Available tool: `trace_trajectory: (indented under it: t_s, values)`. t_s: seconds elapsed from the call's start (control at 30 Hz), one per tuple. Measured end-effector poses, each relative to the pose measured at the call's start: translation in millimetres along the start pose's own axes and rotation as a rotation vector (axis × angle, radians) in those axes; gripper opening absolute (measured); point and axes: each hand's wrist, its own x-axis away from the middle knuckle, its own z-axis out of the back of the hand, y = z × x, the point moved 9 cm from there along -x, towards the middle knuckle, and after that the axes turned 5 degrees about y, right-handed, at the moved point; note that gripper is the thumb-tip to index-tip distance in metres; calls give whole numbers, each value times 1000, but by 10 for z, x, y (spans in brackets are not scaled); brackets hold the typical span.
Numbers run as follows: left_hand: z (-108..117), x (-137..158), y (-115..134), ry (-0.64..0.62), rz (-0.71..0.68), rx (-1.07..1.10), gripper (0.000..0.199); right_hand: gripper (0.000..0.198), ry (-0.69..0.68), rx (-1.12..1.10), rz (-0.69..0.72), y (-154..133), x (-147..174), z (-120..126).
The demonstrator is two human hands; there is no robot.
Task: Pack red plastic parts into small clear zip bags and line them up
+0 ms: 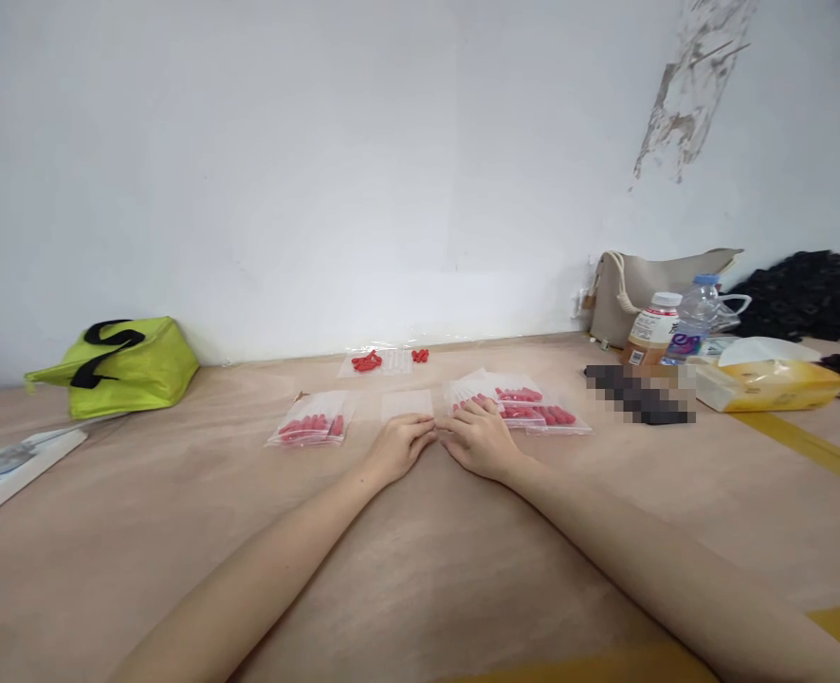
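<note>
My left hand (pixel 400 448) lies at the near edge of a flat, clear plastic bag (pixel 406 403); its fingers are bent and pressed together, and what they may hold is hidden. Almost touching its fingertips is my right hand (pixel 483 444), fingers slightly apart over the left part of some zip bags. Red pieces (pixel 555 415) fill these overlapping bags on the right. Another zip bag (pixel 311 420) of red pieces lies left of my hands. Farther back, a clear plastic sheet or bag (pixel 395 362) carries loose red pieces (pixel 367 361) and a smaller red cluster (pixel 420 356).
At the left stand a lime-green bag (pixel 132 370) and a white box (pixel 22 470). On the right are a drink bottle (pixel 651 332), a clear bottle (pixel 694 323), a yellow tissue pack (pixel 772 379), a beige bag (pixel 668 270) and a black pile (pixel 811 294). A wall closes off the back.
</note>
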Motion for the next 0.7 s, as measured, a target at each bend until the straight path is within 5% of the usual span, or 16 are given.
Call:
trace_trajectory:
  t_s: [0.13, 0.3, 0.7]
  values:
    - [187, 134, -78, 25, 59, -13, 40, 13, -5, 37, 66, -14, 16, -23]
    - [455, 408, -192, 64, 63, -85, 22, 13, 7, 49, 165, -110, 13, -33]
    - [421, 398, -183, 69, 42, -109, 17, 23, 5, 168, 359, -223, -75, -137]
